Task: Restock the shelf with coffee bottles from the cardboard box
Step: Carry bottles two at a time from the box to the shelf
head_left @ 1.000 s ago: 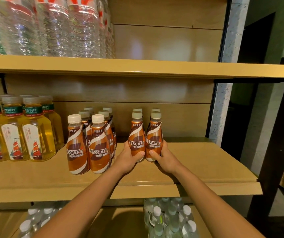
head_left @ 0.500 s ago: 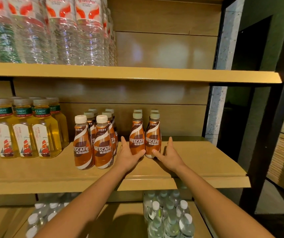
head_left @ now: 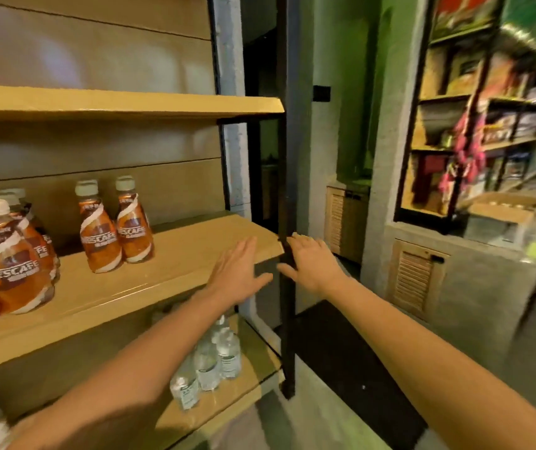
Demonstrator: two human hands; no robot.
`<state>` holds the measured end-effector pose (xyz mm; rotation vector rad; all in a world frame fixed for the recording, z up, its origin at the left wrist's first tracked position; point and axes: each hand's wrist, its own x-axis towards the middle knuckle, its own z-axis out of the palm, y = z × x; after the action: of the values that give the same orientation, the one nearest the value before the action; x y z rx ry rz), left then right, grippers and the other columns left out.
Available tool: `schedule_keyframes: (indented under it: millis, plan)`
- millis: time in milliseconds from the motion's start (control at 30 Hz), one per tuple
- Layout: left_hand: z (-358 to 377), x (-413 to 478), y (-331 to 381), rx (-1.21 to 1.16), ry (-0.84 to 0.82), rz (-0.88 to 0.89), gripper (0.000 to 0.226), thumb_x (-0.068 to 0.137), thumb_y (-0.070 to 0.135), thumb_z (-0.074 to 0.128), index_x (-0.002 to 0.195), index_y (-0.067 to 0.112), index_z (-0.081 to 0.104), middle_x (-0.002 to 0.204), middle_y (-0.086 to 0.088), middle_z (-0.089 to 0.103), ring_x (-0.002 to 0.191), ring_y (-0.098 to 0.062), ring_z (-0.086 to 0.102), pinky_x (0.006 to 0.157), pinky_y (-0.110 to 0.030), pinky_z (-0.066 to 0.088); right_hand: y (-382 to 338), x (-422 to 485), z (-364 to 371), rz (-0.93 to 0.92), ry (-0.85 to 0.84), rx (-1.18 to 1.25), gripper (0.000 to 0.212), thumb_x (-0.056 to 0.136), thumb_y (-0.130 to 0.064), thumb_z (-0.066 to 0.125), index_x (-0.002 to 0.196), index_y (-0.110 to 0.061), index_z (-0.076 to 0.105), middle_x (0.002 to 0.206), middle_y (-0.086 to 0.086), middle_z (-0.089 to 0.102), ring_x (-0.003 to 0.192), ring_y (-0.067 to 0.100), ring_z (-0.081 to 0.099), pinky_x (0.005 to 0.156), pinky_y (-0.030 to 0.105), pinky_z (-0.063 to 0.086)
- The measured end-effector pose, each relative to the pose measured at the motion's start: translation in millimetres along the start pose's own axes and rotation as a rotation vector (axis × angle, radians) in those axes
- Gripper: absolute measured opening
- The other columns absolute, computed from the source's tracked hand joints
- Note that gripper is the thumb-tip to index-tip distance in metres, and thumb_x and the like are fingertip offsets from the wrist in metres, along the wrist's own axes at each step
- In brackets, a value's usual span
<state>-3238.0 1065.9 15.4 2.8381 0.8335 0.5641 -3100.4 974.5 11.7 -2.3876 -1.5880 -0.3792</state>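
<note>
A: Obs. 1: clear water bottles [head_left: 208,362] upright on the bottom board [head_left: 247,378], clustered toward its right front corner.
B: Noted. Black post [head_left: 287,319] stands at that corner; dark mat [head_left: 341,358] on the floor just beyond.
A: Louvred doors [head_left: 414,280] in the grey wall. Far rack [head_left: 448,125] blurred, pink bundle [head_left: 468,147] hanging against it.

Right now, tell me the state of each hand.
Left hand: open, fingers straight, holding nothing.
Right hand: open, fingers spread, holding nothing.
</note>
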Motion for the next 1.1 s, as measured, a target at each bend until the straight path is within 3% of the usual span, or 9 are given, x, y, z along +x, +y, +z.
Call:
schedule_keyframes:
  millis: [200,300,400,533,633,800,967,1100]
  plan:
    - [56,41,147,-0.150,-0.143,0.259,0.084,0.089,0.044,0.056,0.151,0.013,0.007,0.159,-0.006,0.009,0.145,-0.023,0.013,0.117,-0.037,0.018,148,-100,-35,0.352,-0.087,-0.068,0.070,0.095,-0.051,0.040,0.149,-0.014,0.016,0.158,0.007,0.017,0.145,0.027,0.016,0.117,0.042,0.010]
    - [80,57,229,-0.239,-0.174,0.387,0.076,0.087,0.040,0.061,0.147,0.013,0.022,0.153,-0.008,0.026,0.140,-0.025,0.027,0.113,-0.040,0.025,217,-148,-55,0.515,-0.072,-0.082,0.077,0.091,-0.053,0.046,0.150,-0.017,0.013,0.157,0.006,0.018,0.144,0.027,0.016,0.117,0.044,0.012]
    - [111,82,309,-0.291,-0.215,0.476,0.074,0.081,0.048,0.064,0.142,0.018,0.033,0.146,-0.005,0.040,0.134,-0.025,0.038,0.109,-0.048,0.033,287,-190,-75,0.606,-0.025,-0.105,0.074,0.091,-0.052,0.048,0.149,-0.016,0.018,0.156,0.006,0.022,0.144,0.026,0.019,0.117,0.044,0.014]
    - [150,110,424,-0.368,-0.242,0.555,0.076,0.076,0.067,0.056,0.135,0.023,0.041,0.140,-0.001,0.046,0.129,-0.024,0.044,0.106,-0.049,0.038,390,-233,-100,0.650,-0.026,-0.179,0.070,0.092,-0.054,0.042,0.147,-0.014,0.023,0.155,0.007,0.026,0.142,0.026,0.025,0.117,0.046,0.016]
    - [179,135,503,-0.372,-0.212,0.543,0.068,0.083,0.048,0.062,0.140,0.021,0.037,0.144,-0.003,0.042,0.131,-0.024,0.042,0.107,-0.047,0.036,468,-253,-119,0.692,-0.052,-0.219,0.071,0.093,-0.055,0.040,0.147,-0.013,0.023,0.155,0.008,0.025,0.142,0.026,0.026,0.117,0.045,0.018]
    - [224,198,603,-0.345,-0.212,0.506,0.062,0.080,0.054,0.059,0.132,0.023,0.043,0.131,0.000,0.052,0.114,-0.024,0.053,0.092,-0.044,0.047,579,-263,-145,0.707,-0.081,-0.260,0.070,0.093,-0.054,0.041,0.146,-0.010,0.024,0.155,0.009,0.026,0.141,0.026,0.027,0.117,0.044,0.019]
    - [261,254,675,-0.330,-0.172,0.497,0.065,0.085,0.049,0.058,0.138,0.016,0.039,0.139,-0.007,0.048,0.122,-0.028,0.048,0.095,-0.040,0.041,678,-252,-146,0.706,-0.085,-0.271,0.070,0.094,-0.053,0.040,0.147,-0.011,0.023,0.156,0.009,0.022,0.141,0.027,0.026,0.116,0.045,0.020]
    - [306,316,719,-0.313,-0.167,0.539,0.063,0.084,0.050,0.056,0.135,0.018,0.040,0.129,-0.005,0.054,0.113,-0.027,0.053,0.092,-0.042,0.045,756,-226,-131,0.695,-0.078,-0.260,0.072,0.093,-0.053,0.041,0.147,-0.010,0.023,0.155,0.010,0.025,0.140,0.028,0.028,0.116,0.044,0.022]
